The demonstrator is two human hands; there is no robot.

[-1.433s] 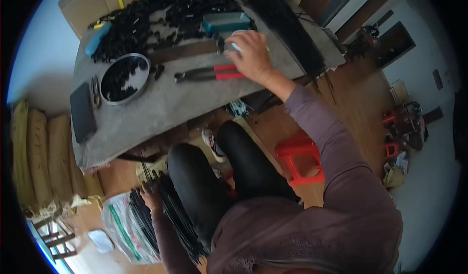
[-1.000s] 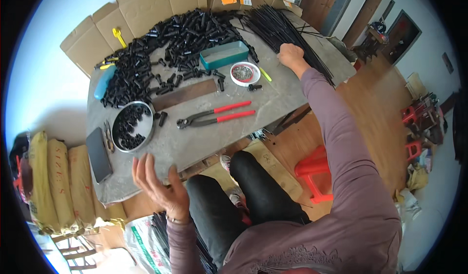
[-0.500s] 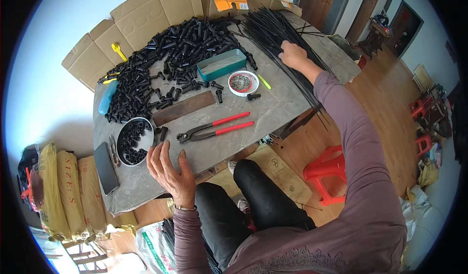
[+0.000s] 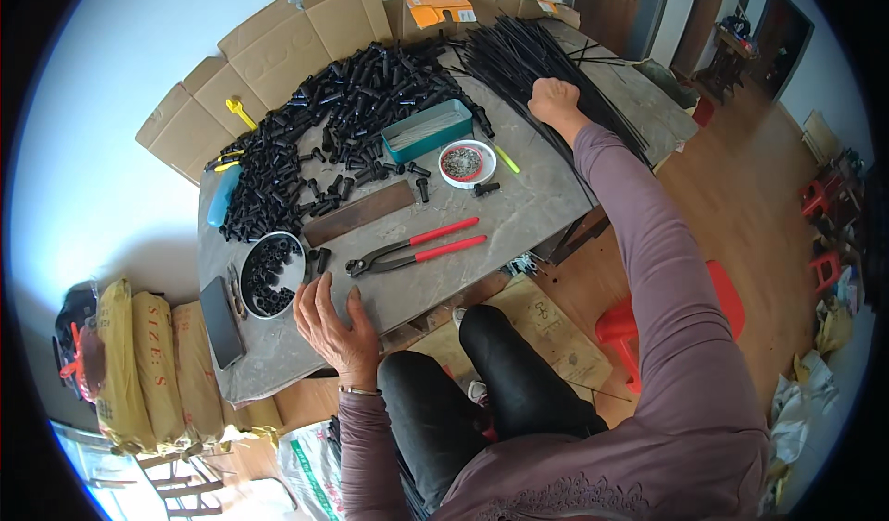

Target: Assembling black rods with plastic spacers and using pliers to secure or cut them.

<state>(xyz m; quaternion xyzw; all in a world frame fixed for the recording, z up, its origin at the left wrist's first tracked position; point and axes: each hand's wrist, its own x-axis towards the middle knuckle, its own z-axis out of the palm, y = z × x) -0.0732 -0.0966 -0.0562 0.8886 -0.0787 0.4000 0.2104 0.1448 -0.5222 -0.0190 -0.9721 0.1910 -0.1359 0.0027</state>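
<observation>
My right hand (image 4: 556, 102) is closed at the near side of a bundle of long thin black rods (image 4: 519, 58) at the table's far right. Its fingers are curled over some of the rods, and the fingertips are hidden. At the table's near edge my left hand (image 4: 338, 328) lies with fingers apart, holding nothing. Just beyond it are a round metal bowl (image 4: 298, 266) of small black rings and a black tubular piece (image 4: 323, 260). Red-handled pincers (image 4: 417, 246) lie between my two hands, jaws to the left.
A large heap of black tubular parts (image 4: 278, 160) covers the back left, before a cardboard screen (image 4: 269, 49). Nearby are a teal tray (image 4: 426, 132), a white dish (image 4: 468, 180), a flat brown bar (image 4: 361, 213) and a phone (image 4: 221, 322). A red stool (image 4: 727, 299) stands right.
The view has shifted, so the table appears slightly farther right. My right hand has curled into a tighter grip at the rods, and rod ends past the table edge have moved. My left hand stays put.
</observation>
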